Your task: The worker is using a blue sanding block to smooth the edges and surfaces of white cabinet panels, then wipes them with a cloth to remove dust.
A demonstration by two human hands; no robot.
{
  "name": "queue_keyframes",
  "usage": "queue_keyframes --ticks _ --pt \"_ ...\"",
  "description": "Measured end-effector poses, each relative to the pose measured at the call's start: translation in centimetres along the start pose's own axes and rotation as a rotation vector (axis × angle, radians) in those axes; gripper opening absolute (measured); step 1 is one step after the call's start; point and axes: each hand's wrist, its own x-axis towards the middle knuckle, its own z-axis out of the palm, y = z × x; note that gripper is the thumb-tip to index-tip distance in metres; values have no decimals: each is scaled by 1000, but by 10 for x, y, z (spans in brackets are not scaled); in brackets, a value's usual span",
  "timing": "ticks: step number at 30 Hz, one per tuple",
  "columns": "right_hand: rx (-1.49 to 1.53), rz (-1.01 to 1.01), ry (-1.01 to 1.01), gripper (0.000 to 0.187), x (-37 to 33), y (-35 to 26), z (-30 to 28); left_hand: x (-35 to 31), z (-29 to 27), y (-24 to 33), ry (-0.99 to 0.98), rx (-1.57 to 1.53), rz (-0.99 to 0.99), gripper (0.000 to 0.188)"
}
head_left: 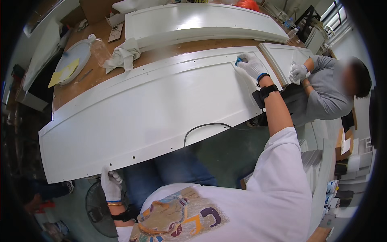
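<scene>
A long white panel (pixel 161 105) with a raised border and small holes along its edges lies across the table in front of me. My right hand (pixel 252 67), in a white glove, reaches to the panel's far right end. Its fingers are closed on a small blue piece (pixel 238 61), mostly hidden, held at the raised border. At the near left edge, my gloved left hand (pixel 111 186) has its fingers curled at the panel's rim, with a fingertip up against the edge. A dark cable (pixel 205 125) loops over the near edge of the panel.
Another white panel (pixel 201 20) lies behind. At right, a person in grey (pixel 328 86) with gloved hands stands by a smaller panel (pixel 282 56). A crumpled cloth (pixel 123 55), plastic bottle (pixel 98 48), round lid (pixel 74 56) and phone (pixel 115 33) sit left. A fan (pixel 98 207) stands below.
</scene>
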Motion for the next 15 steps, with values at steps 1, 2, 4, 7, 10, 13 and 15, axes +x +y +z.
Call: queue_keyframes --ticks 1,2,4,7,10,13,15 --pt "-14 -7 -15 36 -1 0 3 -5 -3 1 29 0 5 35" --pt "-28 -13 -30 35 -2 0 6 -9 -5 2 58 1 10 34" --pt "-51 -24 -31 35 11 -5 1 1 6 -1 45 1 29 33" --pt "-105 -6 -60 34 13 -12 1 -3 18 -1 44 19 35 32" --pt "-152 1 -84 33 13 -14 0 -4 17 -4 28 34 45 31" --pt "-147 -14 -85 33 19 -10 1 0 18 -5 14 31 58 32" --pt "-126 -31 -76 34 25 -10 0 4 21 -1 28 16 71 32"
